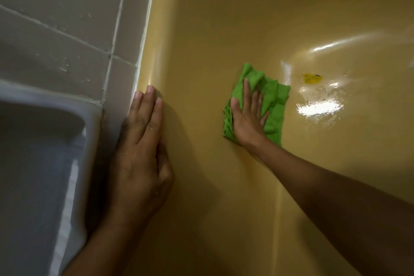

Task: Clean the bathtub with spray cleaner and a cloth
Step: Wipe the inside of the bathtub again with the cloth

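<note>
Midway through wiping, your right hand presses the green cloth flat, fingers straight, against the yellow bathtub wall; your left hand, fingers straight and empty, braces on the rim. Next, firm sweeps toward the wet floor seem due.
</note>
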Available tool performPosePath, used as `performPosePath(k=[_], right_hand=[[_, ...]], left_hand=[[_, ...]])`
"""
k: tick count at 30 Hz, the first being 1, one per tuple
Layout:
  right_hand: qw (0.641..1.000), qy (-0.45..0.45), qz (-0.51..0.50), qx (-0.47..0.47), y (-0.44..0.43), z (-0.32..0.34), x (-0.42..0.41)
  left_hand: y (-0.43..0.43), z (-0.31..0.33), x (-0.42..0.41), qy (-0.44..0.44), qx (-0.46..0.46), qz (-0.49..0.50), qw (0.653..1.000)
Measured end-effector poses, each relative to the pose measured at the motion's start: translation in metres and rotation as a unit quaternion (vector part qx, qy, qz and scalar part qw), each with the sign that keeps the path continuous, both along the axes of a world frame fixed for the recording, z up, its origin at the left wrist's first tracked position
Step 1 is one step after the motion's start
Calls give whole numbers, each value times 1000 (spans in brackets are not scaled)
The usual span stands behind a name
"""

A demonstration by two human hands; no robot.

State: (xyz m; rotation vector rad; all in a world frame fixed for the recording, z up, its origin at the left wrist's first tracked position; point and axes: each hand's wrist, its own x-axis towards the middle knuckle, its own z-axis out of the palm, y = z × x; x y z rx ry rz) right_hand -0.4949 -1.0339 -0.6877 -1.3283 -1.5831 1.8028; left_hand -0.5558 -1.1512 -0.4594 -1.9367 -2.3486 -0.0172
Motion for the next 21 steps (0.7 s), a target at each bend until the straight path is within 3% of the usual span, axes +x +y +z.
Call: performPosePath(k=[10, 21], right_hand=[[977, 127, -7, 172, -11, 83, -7], [960, 116, 41, 250, -80, 51, 20]], left_hand=[[11, 4, 2, -38, 1, 18, 999], [26, 6, 2, -15, -6, 17, 1000]])
